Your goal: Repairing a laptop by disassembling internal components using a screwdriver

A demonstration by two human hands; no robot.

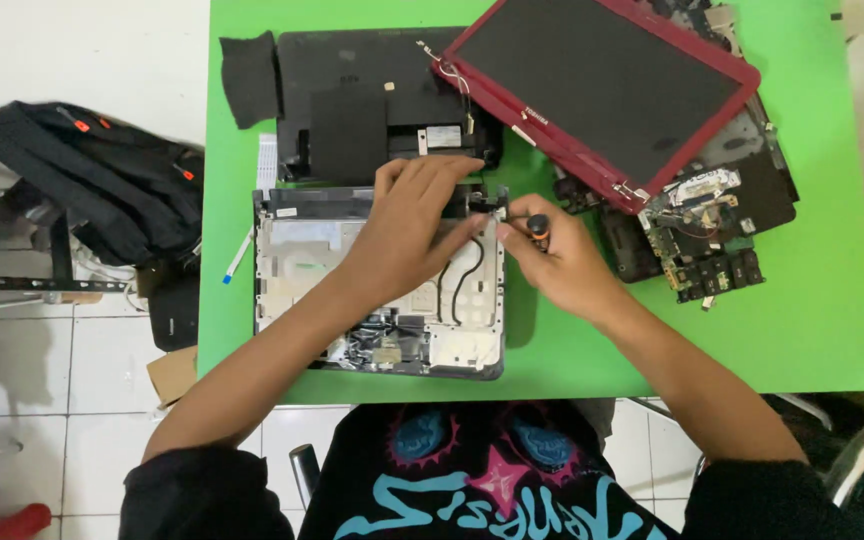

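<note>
I have the left hand (407, 230) lying over the grey laptop base shell (297, 270), its fingers curled down at the shell's far right corner by the hinge, pressing there rather than clasping anything I can make out. My right hand (562, 262) has a closed grip on a small screwdriver (539, 229) with a black and orange handle, its tip aimed at that same corner, so both hands nearly meet there. The shell sits at the near middle of the green desk (812, 330), its front edge just short of the desk's near edge, with little room between. Just beyond it lies a black bottom cover (352, 110), almost touching the shell, and a black foam scrap (249, 78) sits at the far left corner. To the right, the red-framed screen lid (602, 90) lies tilted across a circuit board and black parts (717, 235), close to my right hand. The widest bare stretch of desk is at the near right. A white ribbon cable (237, 256) lies along the left edge. Off the desk to the left, a black backpack (92, 180) rests above a white tiled floor (12, 400).
</note>
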